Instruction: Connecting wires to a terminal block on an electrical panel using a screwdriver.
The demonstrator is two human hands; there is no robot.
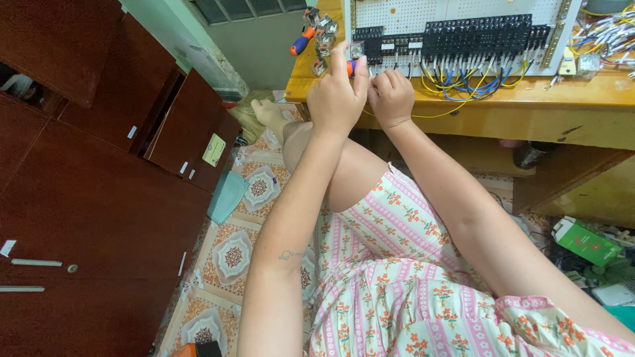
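**Both hands at the panel's left edge**

We see both hands raised to the far side of the scene, where a white perforated panel (423, 13) stands on a wooden table (503, 112). The left hand (336, 96) is curled around a small clear relay (357, 49), thumb and forefinger pinching it against the left end of the black terminal row (476, 36); we judge it is held there to keep the part steady. The right hand (391, 98) is closed in a loose fist just beside it, touching the left hand. An orange and blue tip (351, 66) shows between the two hands, but we cannot tell which hand holds it.

Yellow and blue wires (463, 82) hang from the terminals and loop onto the table, near the right hand. A screwdriver (301, 43) with an orange and blue handle lies to the left at the table's corner, beside more relays (323, 36), within reach.

Nearer to us, the lap is covered by a floral dress (397, 284), above a patterned floor (231, 254). Dark cabinets (99, 165) fill the left.
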